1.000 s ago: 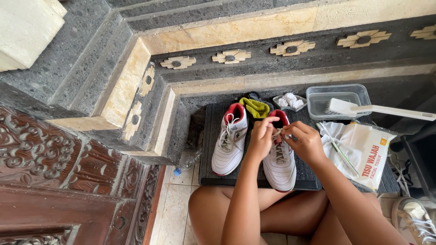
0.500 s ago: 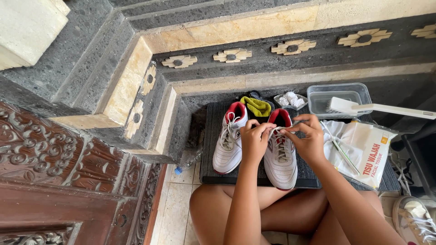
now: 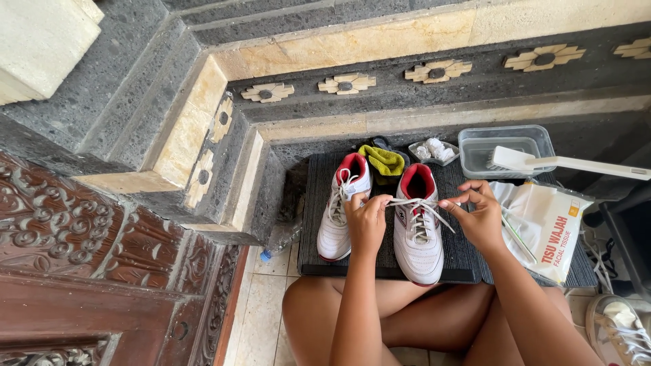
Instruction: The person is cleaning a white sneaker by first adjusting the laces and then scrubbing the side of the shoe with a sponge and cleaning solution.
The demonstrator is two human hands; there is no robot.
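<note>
Both hands on the laces of the right-hand shoe, on the black mat.
Mat (image 3: 312, 224) carries two white sneakers; laced sneaker (image 3: 417, 224) runs toe-toward-person, laces (image 3: 415, 202) stretched crosswise; left hand (image 3: 366, 220) and right hand (image 3: 478, 215) each pinch an end, grips closed.

Single head-worn view, looking steeply down from above the seated person's lap. Faces forward toward a stone step (image 3: 380, 115); dark mat (image 3: 380, 257) sits near, at arm's reach. Carved wooden door (image 3: 88, 271) fills lower left. No second view.
</note>
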